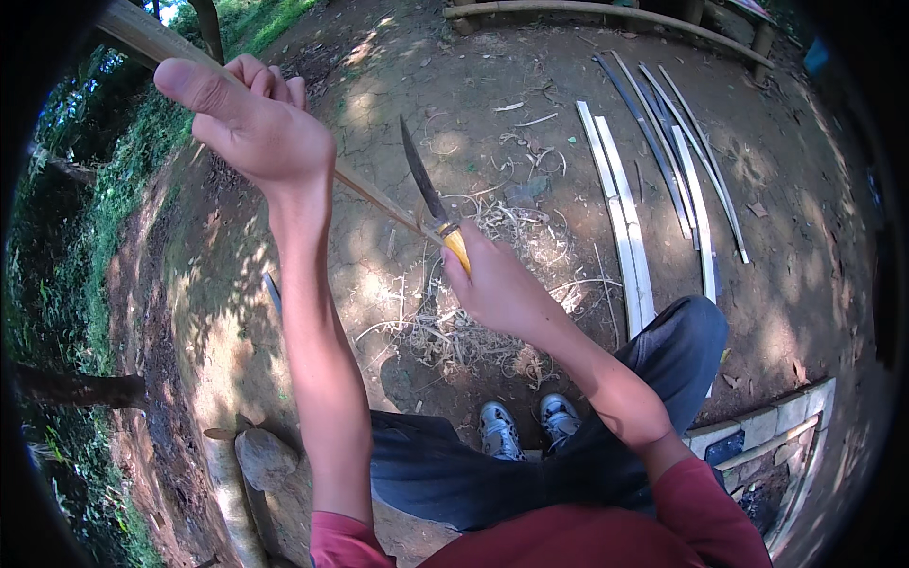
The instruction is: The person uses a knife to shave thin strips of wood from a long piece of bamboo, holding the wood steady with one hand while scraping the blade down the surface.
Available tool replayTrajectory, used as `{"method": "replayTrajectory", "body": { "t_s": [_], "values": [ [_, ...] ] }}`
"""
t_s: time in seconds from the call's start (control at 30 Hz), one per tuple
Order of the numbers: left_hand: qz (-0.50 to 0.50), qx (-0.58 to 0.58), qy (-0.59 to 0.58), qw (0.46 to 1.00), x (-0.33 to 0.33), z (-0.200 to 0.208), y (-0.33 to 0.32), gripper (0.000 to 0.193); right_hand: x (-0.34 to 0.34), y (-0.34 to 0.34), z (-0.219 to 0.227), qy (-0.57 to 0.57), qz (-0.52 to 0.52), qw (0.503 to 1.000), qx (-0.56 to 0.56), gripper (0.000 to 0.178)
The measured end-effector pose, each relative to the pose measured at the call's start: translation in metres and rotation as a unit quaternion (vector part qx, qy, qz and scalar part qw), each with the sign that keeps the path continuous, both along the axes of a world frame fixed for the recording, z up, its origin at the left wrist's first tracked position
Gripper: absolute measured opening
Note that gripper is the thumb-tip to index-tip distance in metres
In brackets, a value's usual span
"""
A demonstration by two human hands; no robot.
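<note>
My left hand [260, 133] is raised at the upper left, its fingers closed round a long bamboo strip [377, 200]. The strip runs from the top left corner, past my left wrist, down to my right hand [497, 284]. That hand grips the yellow handle of a knife [422, 175], whose dark, narrow blade points up and away from me. At the base of the blade, the strip's lower end meets the knife and my right fingers. Whether the edge bites into the strip cannot be made out. Curled shavings [454, 327] lie heaped on the ground below the knife.
Several long pale strips [620, 218] lie on the dirt at the right, with darker ones among them. A bamboo rail [606, 11] crosses the far side. At the lower left are a log [229, 497] and a stone [266, 460]. A block-edged frame [757, 431] sits lower right.
</note>
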State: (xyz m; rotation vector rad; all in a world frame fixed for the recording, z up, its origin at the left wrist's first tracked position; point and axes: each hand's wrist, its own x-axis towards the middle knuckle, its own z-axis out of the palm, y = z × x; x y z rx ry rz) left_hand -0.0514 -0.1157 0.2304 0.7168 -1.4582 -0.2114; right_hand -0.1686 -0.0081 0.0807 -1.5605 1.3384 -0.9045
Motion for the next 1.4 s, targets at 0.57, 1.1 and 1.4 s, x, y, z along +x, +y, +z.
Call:
{"method": "replayTrajectory", "body": {
  "t_s": [0.57,1.1,1.4],
  "values": [
    [-0.023,-0.015,-0.011,1.0,-0.007,0.001,-0.03,0.071,0.01,-0.042,-0.059,-0.142,0.117,0.957,0.225,0.024],
    [-0.022,-0.03,-0.014,0.999,-0.016,0.004,-0.022,0.068,0.05,-0.008,-0.126,0.008,-0.031,0.998,0.044,0.026],
    [-0.028,-0.039,-0.021,0.999,0.009,-0.001,-0.016,0.069,0.0,-0.001,-0.001,-0.028,-0.049,0.995,-0.077,0.028]
  ]
}}
